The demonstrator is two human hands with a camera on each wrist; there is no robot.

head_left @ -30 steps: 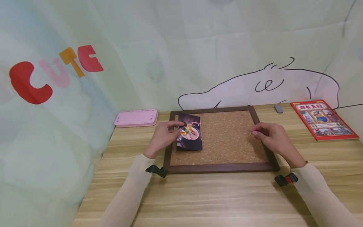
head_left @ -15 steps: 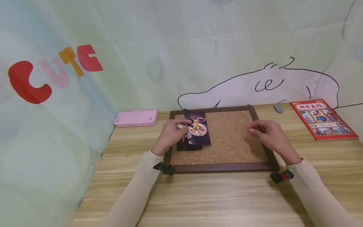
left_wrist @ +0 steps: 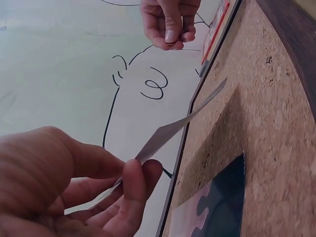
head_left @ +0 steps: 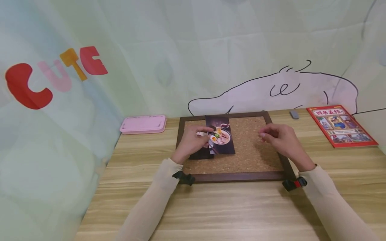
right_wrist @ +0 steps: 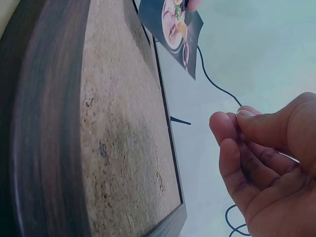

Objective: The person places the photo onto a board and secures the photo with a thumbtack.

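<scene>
My left hand [head_left: 193, 140] pinches a photo print [head_left: 222, 137] of a noodle bowl by its left edge. In the left wrist view this print, seen nearly edge-on, is bent and tilted up over the cork board [head_left: 247, 162]. A second dark print [head_left: 202, 154] lies on the board's left part, partly covered by my left hand and the raised photo. My right hand [head_left: 278, 137] is above the board's right side, thumb and fingertips pressed together. They pinch a tiny pin [left_wrist: 170, 44], almost wholly hidden by the fingertips.
The board's dark wooden frame [head_left: 241, 176] lies on a wood-grain table [head_left: 235, 207]. Behind it on the left is a pink case [head_left: 143, 124]. A grey eraser [head_left: 294, 114] and a red book [head_left: 342, 127] lie at the right. A printed curtain [head_left: 169, 83] hangs behind.
My left hand has carried the noodle photo to the right and off the second print, uncovering part of it. My right hand has moved slightly left over the board.
</scene>
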